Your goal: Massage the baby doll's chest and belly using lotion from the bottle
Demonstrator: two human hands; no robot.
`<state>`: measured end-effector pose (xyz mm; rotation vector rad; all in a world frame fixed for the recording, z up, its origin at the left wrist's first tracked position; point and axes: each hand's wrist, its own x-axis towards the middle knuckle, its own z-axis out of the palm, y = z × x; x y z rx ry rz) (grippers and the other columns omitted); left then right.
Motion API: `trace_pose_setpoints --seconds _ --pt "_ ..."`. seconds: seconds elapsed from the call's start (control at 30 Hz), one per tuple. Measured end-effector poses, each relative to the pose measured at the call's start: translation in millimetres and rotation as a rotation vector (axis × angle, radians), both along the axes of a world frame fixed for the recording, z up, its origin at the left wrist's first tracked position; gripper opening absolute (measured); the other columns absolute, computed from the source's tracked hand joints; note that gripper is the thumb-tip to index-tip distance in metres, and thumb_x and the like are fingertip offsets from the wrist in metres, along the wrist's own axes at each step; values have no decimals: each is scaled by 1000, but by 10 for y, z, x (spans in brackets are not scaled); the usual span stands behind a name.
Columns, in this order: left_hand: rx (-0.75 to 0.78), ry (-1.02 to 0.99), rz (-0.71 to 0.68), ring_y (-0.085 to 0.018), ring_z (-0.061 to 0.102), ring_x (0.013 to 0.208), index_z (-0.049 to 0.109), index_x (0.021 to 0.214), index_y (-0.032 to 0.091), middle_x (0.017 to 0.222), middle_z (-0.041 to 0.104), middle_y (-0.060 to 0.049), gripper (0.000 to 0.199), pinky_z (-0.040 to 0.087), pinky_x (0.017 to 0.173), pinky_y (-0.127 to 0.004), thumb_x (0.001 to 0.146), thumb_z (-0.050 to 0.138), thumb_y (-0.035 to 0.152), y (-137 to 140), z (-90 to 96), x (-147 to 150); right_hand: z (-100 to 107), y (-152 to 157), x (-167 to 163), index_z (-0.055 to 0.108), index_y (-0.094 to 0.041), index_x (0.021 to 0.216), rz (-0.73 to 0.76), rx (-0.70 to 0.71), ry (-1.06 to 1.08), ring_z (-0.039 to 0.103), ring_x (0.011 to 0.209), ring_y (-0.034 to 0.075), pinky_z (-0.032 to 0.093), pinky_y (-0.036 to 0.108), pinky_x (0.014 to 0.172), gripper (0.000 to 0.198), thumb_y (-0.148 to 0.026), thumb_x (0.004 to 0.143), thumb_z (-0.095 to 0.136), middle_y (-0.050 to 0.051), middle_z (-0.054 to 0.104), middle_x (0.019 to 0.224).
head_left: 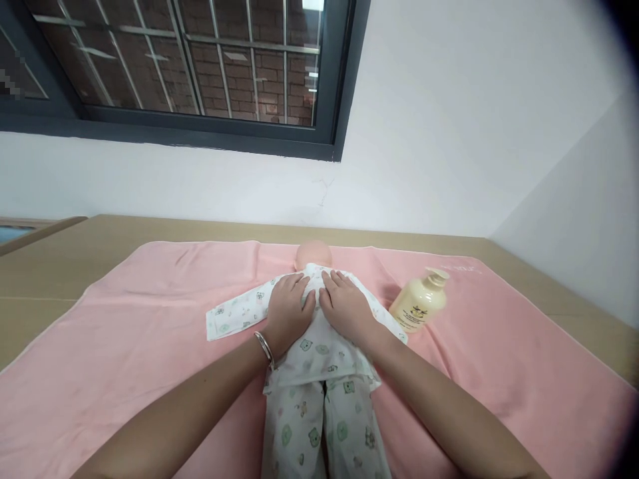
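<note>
**Laying left hand (289, 307) and right hand (345, 303) flat on dressed doll (324, 352); label print too small to read**

Can see dark print and a small emblem on front label (416, 314) of pale yellow pump bottle (409, 296), just right of right hand. Can't make out brand or words. Can also spot pale lettering (465, 268) near far edge of pink towel (174, 299), beyond and well right of right hand; can't read it either. See green animal motifs on white shirt (327, 366), under both palms, repeated on matching trousers (294, 432), nearer than hands and between forearms.

Find doll directly beneath hands, stretched out on towel, with bald head (313, 255) just beyond fingertips. Note left sleeve (237, 313) reaching out left of left hand, and right sleeve (382, 313) running along right of right hand toward bottle. Can't tell whether facing up or down.

See both hands palm down, opened out flat, fingers mostly together and pointing away, thumbs turned inward, near each other over upper shirt. Note silvery bracelet (264, 349) on left wrist. See wooden surface (50, 266) under towel, barred window (200, 118) far beyond left hand.
</note>
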<state>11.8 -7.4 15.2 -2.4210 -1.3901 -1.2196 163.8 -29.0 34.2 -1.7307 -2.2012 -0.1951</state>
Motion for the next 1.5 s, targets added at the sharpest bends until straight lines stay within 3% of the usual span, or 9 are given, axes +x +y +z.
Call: trace_pose_setpoints --seconds 0.1,0.2,0.33,0.5,0.77,1.03,1.17,1.3,1.5 --pt "13 -18 30 -26 57 101 64 103 16 107 65 -11 25 47 92 -43 88 49 29 -33 29 0 15 -129 -74 48 -6 137 -38 28 -24 43 127 27 34 38 106 46 -28 99 34 18 50 132" --pt "-34 -15 57 -28 56 105 62 109 14 113 64 -12 30 46 95 -45 86 50 30 -24 23 5 15 -149 -84 49 -9 136 -69 20 8 44 125 27 38 39 103 45 -31 99 34 17 51 131" --pt "-85 -7 51 -30 51 117 55 121 11 124 59 -14 39 41 102 -48 87 49 29 35 -27 10 -12 15 18 44 -8 140 -30 -21 79 36 132 27 31 40 109 50 -36 98 38 15 45 138" --pt "-78 -52 24 -29 51 118 55 119 13 123 60 -13 36 41 103 -48 88 49 27 66 -52 10 -38 144 86 38 -10 144 47 -50 125 32 134 27 26 42 112 52 -34 98 40 14 38 144" --pt "-10 -69 -2 -26 57 103 63 101 16 108 65 -11 20 47 94 -44 86 52 26 17 -5 2 -40 -121 -98 44 -5 139 -3 45 3 35 131 29 29 42 111 48 -28 99 34 18 44 137" --pt "6 -110 -2 -25 56 103 63 100 16 106 65 -10 21 46 95 -42 87 52 27 1 -18 9 3 -273 -148 51 -5 132 -36 104 -54 46 121 30 35 43 106 45 -29 97 36 20 51 129" --pt "-54 -117 8 -26 55 108 61 108 16 112 63 -11 26 45 97 -44 87 50 27 -5 -8 8 -43 -127 -61 49 -10 135 -30 69 40 41 127 27 33 40 108 45 -33 99 36 15 49 134" --pt "-136 -115 -3 -28 51 119 55 120 16 124 59 -12 35 40 103 -49 88 47 27 30 -22 5 -94 27 40 40 -10 143 22 14 112 28 136 27 26 43 113 52 -37 99 36 14 36 145" --pt "-130 -191 -48 -26 44 128 49 128 17 133 53 -11 38 34 110 -50 95 36 31 70 -117 -29 -7 -41 17 39 -13 143 101 24 207 25 138 26 25 45 113 49 -30 97 39 12 29 149"
